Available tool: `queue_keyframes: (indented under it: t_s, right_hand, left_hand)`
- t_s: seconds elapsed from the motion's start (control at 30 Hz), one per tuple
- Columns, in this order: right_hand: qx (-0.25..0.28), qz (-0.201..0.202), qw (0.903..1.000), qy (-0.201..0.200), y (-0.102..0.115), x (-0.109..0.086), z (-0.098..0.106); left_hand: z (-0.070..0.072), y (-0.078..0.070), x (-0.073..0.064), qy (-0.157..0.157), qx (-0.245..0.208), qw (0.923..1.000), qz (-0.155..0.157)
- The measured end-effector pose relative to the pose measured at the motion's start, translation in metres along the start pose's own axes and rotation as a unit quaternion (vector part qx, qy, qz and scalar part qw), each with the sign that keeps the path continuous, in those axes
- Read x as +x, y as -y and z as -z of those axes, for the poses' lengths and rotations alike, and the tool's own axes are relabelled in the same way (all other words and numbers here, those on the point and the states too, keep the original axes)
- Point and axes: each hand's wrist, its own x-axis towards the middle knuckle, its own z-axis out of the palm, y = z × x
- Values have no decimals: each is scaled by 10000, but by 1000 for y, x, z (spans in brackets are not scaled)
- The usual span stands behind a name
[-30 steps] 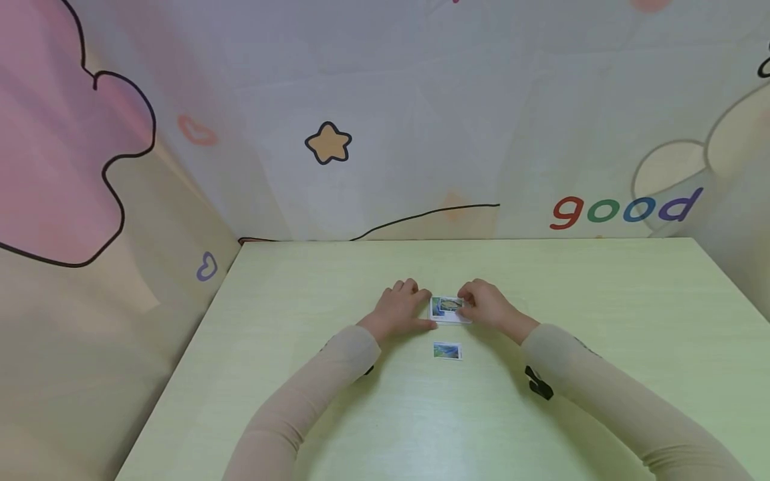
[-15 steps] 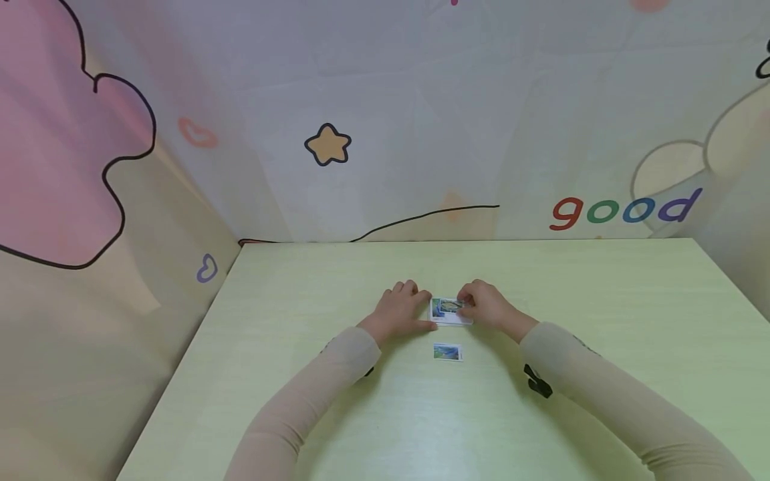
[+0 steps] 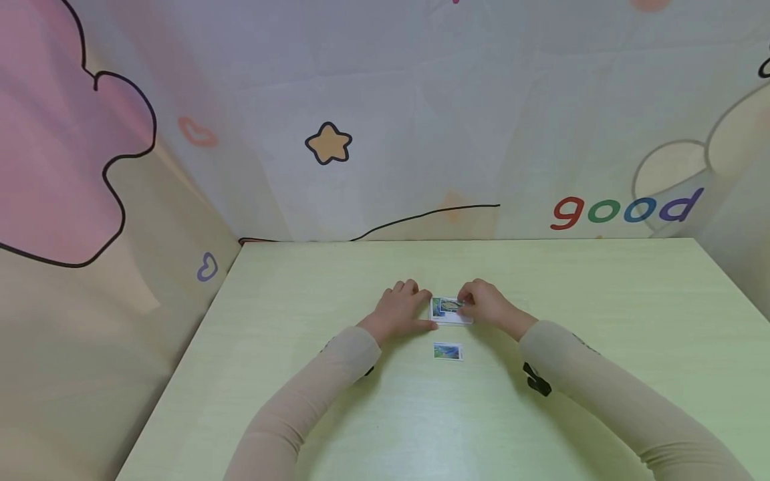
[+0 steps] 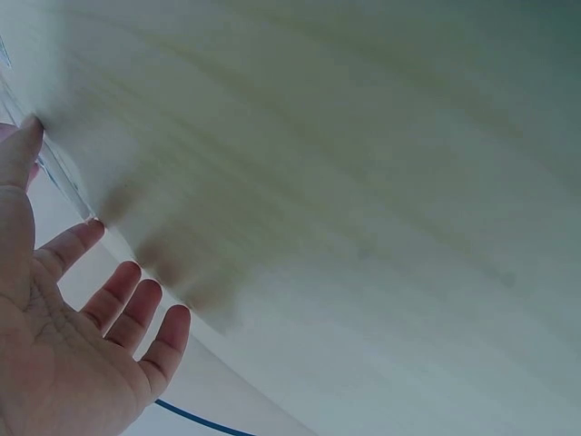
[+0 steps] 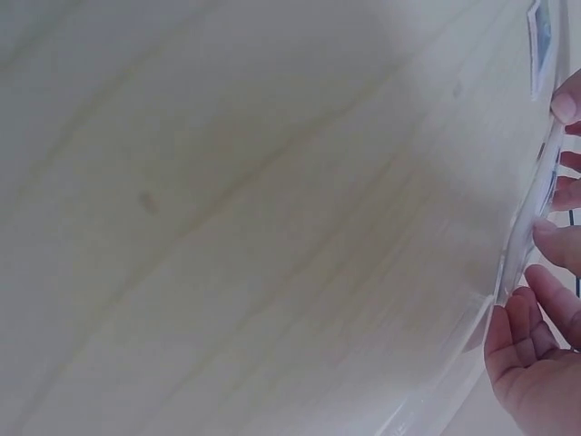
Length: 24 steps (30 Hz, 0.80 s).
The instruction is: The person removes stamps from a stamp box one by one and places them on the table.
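In the head view a flat white card [image 3: 452, 319] with a blue-green picture lies between the hands. My left hand [image 3: 397, 311] rests at its left side, thumb and index finger spread to the near and far corners; in the left wrist view the left hand [image 4: 68, 354] has relaxed, apart fingers. With thumb and fingertips my right hand [image 3: 488, 307] pinches the right end of a small picture piece [image 3: 448, 305] over the card. From the right wrist camera, the right hand [image 5: 540, 372] sits low at the card's edge. The small piece's right end is hidden.
A second small picture piece [image 3: 448, 351] lies on the pale table [image 3: 385, 427], nearer than the card. In the right wrist view a clear, glossy strip [image 5: 467, 327] runs along the table beside the right hand. A printed cloth [image 3: 415, 147] stands behind the table.
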Motion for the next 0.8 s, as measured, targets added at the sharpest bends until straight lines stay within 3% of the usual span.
queue_keyframes:
  t_s: [0.8]
  right_hand:
    - [130,2,9999,-82,-4,0,-2]
  left_hand:
    - [1,-2,-1,11,5,10000,14]
